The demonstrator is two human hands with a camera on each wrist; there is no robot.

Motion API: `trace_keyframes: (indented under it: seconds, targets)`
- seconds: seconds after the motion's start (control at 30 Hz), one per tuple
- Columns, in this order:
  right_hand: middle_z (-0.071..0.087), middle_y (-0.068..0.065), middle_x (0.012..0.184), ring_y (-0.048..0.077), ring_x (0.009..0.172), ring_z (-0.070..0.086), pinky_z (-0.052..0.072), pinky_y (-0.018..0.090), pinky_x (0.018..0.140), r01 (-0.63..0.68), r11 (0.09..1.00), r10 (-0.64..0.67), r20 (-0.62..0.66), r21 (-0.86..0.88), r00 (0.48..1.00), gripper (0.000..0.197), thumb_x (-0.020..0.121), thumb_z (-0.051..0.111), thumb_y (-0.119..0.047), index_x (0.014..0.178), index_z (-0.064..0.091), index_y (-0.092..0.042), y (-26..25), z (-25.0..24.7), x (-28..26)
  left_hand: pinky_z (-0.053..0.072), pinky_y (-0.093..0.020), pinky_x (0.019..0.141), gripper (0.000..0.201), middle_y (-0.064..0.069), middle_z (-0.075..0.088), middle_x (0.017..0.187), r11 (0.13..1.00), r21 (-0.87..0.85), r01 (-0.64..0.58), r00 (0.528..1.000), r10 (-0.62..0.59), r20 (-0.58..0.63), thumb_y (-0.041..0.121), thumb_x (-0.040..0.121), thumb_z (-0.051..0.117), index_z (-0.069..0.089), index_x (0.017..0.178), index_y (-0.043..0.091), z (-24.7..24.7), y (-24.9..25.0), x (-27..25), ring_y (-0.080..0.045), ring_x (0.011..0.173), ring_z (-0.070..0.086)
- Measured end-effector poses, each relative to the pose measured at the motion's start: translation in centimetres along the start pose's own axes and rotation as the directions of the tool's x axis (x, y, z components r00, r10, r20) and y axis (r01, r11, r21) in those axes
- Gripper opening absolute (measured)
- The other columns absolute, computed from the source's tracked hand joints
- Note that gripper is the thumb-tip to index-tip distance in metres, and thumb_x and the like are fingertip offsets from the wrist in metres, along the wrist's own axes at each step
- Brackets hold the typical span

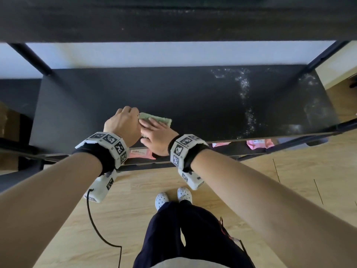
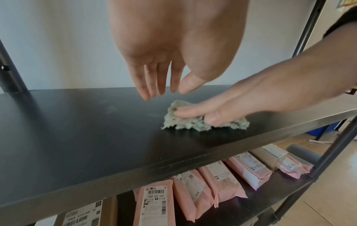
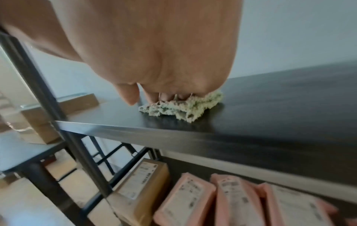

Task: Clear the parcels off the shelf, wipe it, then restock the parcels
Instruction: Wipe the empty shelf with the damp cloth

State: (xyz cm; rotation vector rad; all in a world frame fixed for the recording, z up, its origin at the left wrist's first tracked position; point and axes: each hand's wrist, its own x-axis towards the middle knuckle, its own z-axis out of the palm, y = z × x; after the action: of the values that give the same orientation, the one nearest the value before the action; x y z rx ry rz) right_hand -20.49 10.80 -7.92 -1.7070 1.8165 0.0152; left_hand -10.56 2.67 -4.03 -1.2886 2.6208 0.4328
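Note:
A crumpled pale green cloth [image 1: 155,119] lies on the bare black shelf [image 1: 173,93], left of its middle and near the front edge. My right hand [image 1: 148,127] presses flat on the cloth [image 2: 183,122] with straight fingers [image 2: 203,112]. My left hand [image 2: 162,93] hangs just above the shelf [image 2: 77,130] behind the cloth, fingers loose and holding nothing. In the right wrist view my right hand [image 3: 154,97] covers the back of the cloth [image 3: 183,108]. White dust streaks [image 1: 244,86] mark the shelf's right part. Several pink parcels [image 2: 222,180] and a brown parcel box [image 3: 142,183] lie on the shelf below.
Another black board [image 1: 173,20] hangs close overhead. Dark metal posts [image 1: 29,57] stand at the shelf's corners. Cardboard boxes [image 3: 58,107] sit on a grey table left of the rack. My feet stand on the wooden floor [image 1: 135,190] in front.

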Motion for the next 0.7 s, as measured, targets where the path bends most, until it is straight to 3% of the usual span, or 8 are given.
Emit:
trace_keyframes:
  seconds: [0.1,0.13,0.2,0.27,0.37,0.47,0.6,0.7]
  targets:
    - [0.006,0.006,0.16,0.023,0.148,0.002,0.001,0.043,0.121,0.059,0.996,-0.06,-0.017,-0.073,0.998,0.055,0.101,0.018,-0.033,0.151,0.013,-0.01,1.9,0.2,-0.5,0.047,-0.045,0.088,0.032,-0.008,0.053,0.128,1.0,-0.007,-0.018,1.0,0.018,-0.01,0.016,0.094,0.041,0.051,0.124,0.008,-0.3,-0.2,0.0,-0.026,0.12,0.047]
    - [0.009,0.008,0.16,0.024,0.148,0.005,0.006,0.045,0.121,0.019,0.997,-0.023,-0.063,-0.071,0.998,0.056,0.1,0.017,-0.033,0.15,0.013,-0.009,3.8,-0.1,-0.9,0.047,-0.045,0.088,0.032,-0.008,0.053,0.128,1.0,-0.001,-0.028,1.0,0.028,0.0,0.016,0.094,0.041,0.051,0.124,0.008,-0.2,-0.1,0.0,-0.027,0.12,0.047]
    - [0.003,0.005,0.161,0.022,0.148,0.001,0.01,0.043,0.121,-0.187,0.982,0.189,-0.136,0.028,0.973,0.056,0.1,0.022,-0.03,0.152,0.007,-0.013,8.4,-0.8,-3.1,0.048,-0.044,0.087,0.032,-0.008,0.053,0.126,0.999,0.01,-0.053,0.998,0.052,0.026,0.016,0.094,0.042,0.052,0.123,0.008,0.2,0.3,-0.2,-0.027,0.119,0.048]
    - [-0.006,0.0,0.161,0.018,0.148,-0.005,0.002,0.037,0.121,-0.4,0.908,0.415,-0.144,0.122,0.898,0.057,0.102,0.024,-0.029,0.152,0.0,-0.017,12.5,-1.4,-6.7,0.048,-0.043,0.085,0.031,-0.008,0.054,0.125,0.996,0.008,-0.089,0.995,0.089,0.046,0.017,0.094,0.043,0.052,0.122,0.008,0.8,0.9,-0.4,-0.026,0.117,0.049]
    - [-0.009,-0.003,0.16,0.017,0.148,-0.009,-0.004,0.031,0.119,-0.535,0.82,0.561,-0.101,0.205,0.821,0.058,0.102,0.026,-0.03,0.151,-0.002,-0.018,14.5,-1.2,-11.0,0.05,-0.042,0.085,0.03,-0.008,0.055,0.123,0.99,0.001,-0.138,0.988,0.138,0.063,0.016,0.093,0.043,0.053,0.121,0.008,1.8,1.7,-0.8,-0.025,0.115,0.051]
    - [-0.008,-0.001,0.16,0.021,0.148,-0.008,-0.002,0.037,0.121,-0.461,0.871,0.484,-0.13,0.173,0.865,0.062,0.1,0.029,-0.033,0.152,-0.002,-0.019,11.5,0.5,-10.6,0.051,-0.042,0.086,0.03,-0.007,0.055,0.123,0.989,0.015,-0.145,0.987,0.144,0.071,0.018,0.093,0.044,0.053,0.121,0.009,2.1,1.8,-1.1,-0.024,0.115,0.051]
    - [-0.001,-0.001,0.161,0.02,0.147,-0.006,-0.004,0.037,0.118,-0.147,0.985,0.157,-0.13,0.086,0.979,0.058,0.1,0.028,-0.034,0.151,0.004,-0.019,4.2,2.9,-7.5,0.05,-0.042,0.085,0.03,-0.007,0.055,0.123,0.993,0.031,-0.117,0.992,0.115,0.051,0.019,0.094,0.042,0.053,0.12,0.009,1.7,2.1,-1.5,-0.025,0.115,0.05]
    - [-0.005,-0.004,0.16,0.014,0.147,-0.011,-0.005,0.033,0.12,-0.059,0.997,0.063,-0.085,0.048,0.994,0.054,0.102,0.019,-0.034,0.151,0.002,-0.019,2.9,4.1,-6.7,0.05,-0.043,0.086,0.031,-0.007,0.055,0.124,0.995,0.038,-0.088,0.996,0.088,0.023,0.018,0.094,0.041,0.053,0.121,0.009,1.4,2.8,-2.0,-0.025,0.117,0.05]
